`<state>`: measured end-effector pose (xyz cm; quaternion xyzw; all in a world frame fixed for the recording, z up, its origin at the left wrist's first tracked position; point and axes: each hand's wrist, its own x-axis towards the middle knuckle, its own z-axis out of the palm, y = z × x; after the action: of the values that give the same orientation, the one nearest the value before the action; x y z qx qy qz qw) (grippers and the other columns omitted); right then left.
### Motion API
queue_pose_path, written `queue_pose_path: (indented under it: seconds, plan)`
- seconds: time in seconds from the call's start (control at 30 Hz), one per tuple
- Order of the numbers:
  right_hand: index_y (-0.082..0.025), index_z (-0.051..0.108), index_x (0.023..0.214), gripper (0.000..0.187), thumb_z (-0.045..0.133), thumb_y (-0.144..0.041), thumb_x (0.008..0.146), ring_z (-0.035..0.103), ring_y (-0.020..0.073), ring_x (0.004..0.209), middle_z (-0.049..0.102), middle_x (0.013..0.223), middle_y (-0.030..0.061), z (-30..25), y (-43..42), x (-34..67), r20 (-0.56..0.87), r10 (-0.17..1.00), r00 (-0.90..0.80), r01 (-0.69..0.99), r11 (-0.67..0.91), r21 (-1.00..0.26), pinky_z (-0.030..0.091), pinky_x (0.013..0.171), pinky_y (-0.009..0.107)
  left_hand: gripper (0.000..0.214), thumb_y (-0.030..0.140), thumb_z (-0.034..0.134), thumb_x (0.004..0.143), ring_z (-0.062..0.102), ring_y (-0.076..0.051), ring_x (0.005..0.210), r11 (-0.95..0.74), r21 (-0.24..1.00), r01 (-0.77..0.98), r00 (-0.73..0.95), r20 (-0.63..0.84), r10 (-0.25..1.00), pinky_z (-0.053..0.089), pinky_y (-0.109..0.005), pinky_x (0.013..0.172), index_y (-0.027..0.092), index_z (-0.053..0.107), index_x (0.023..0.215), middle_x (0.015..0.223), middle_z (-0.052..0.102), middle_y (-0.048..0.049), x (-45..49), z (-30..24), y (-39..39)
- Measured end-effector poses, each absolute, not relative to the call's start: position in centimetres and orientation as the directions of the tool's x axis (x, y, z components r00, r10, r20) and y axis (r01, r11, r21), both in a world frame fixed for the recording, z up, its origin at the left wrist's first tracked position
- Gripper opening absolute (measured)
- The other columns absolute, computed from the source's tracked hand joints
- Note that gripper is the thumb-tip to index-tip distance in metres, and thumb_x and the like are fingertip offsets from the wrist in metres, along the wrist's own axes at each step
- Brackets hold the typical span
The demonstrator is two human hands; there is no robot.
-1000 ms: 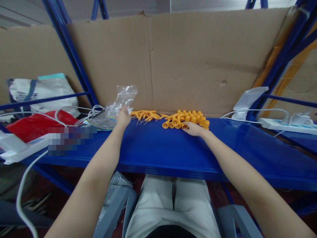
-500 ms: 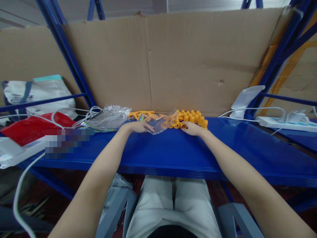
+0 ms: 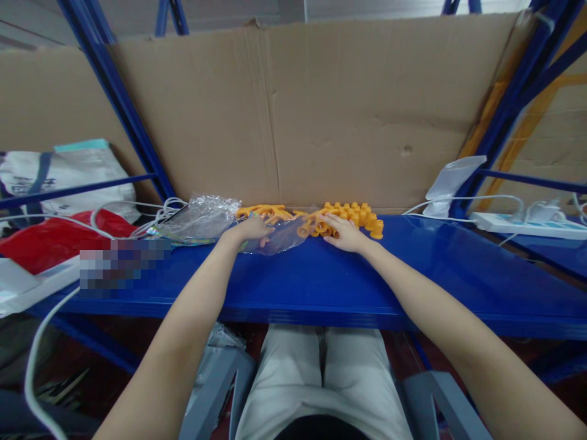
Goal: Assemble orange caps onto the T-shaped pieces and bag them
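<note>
My left hand (image 3: 251, 229) is closed on the edge of a clear plastic bag (image 3: 287, 237), which stretches to the right across the blue tabletop. My right hand (image 3: 343, 234) rests with fingers spread against yellow cup-shaped plastic pieces (image 3: 316, 228), some lying with their round mouths toward me. Behind and to the right of that hand, more yellow pieces (image 3: 360, 214) stand upright in close rows. Yellow branching plastic parts (image 3: 266, 211) lie beyond my left hand. Whether the bag's far end covers any of the pieces is hard to make out.
Crinkled clear packaging (image 3: 202, 217) lies left of my left hand, beside white cables and a red bag (image 3: 59, 235). A cardboard sheet (image 3: 321, 116) stands along the back of the blue table (image 3: 293, 281). A white power strip (image 3: 527, 225) sits at the right.
My left hand has curled and drawn the clear bag a little leftward and nearer. My right hand has moved slightly left over the yellow pieces, with its fingers more spread.
</note>
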<state>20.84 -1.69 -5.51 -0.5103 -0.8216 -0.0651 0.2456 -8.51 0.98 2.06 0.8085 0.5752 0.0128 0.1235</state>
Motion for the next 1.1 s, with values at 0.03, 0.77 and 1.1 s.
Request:
queue_pose_path:
  seconds: [0.03,0.77,1.1]
  plan:
    - [-0.029,0.037,0.156,0.07,0.057,-0.036,0.09,0.039,0.0358,0.145,0.04,0.16,0.0114,-5.4,-2.0,20.5,0.448,0.822,-0.352,0.877,0.456,-0.149,0.031,0.114,0.067,0.049,0.036,0.045,0.089,0.07,-0.023,0.095,-0.298,0.181,0.937,0.32,-0.103,0.942,0.044,-0.027,0.097,0.019,0.061,0.046,0.083,0.078,-0.0124,-8.5,2.1,1.0]
    - [-0.016,0.062,0.105,0.038,0.059,-0.051,0.091,0.062,0.034,0.112,0.07,0.111,0.0185,-4.6,-3.4,17.8,0.5,0.843,-0.201,0.957,0.278,-0.084,0.033,0.11,0.055,0.06,0.06,0.041,0.091,0.062,-0.022,0.068,-0.496,0.078,0.865,0.44,0.357,0.824,0.041,-0.029,0.064,0.016,0.065,0.059,0.06,0.062,-0.0102,-2.5,-2.0,-0.9]
    - [-0.011,0.064,0.111,0.037,0.054,-0.041,0.091,0.06,0.038,0.117,0.068,0.118,0.0239,-4.4,-3.6,17.0,0.511,0.855,-0.092,0.98,0.168,-0.105,0.04,0.105,0.053,0.023,0.035,0.054,0.077,0.058,-0.02,0.069,-0.466,0.188,0.865,0.42,0.238,0.876,0.04,-0.03,0.062,0.02,0.055,0.06,0.067,0.063,-0.0062,-3.0,-2.6,0.3]
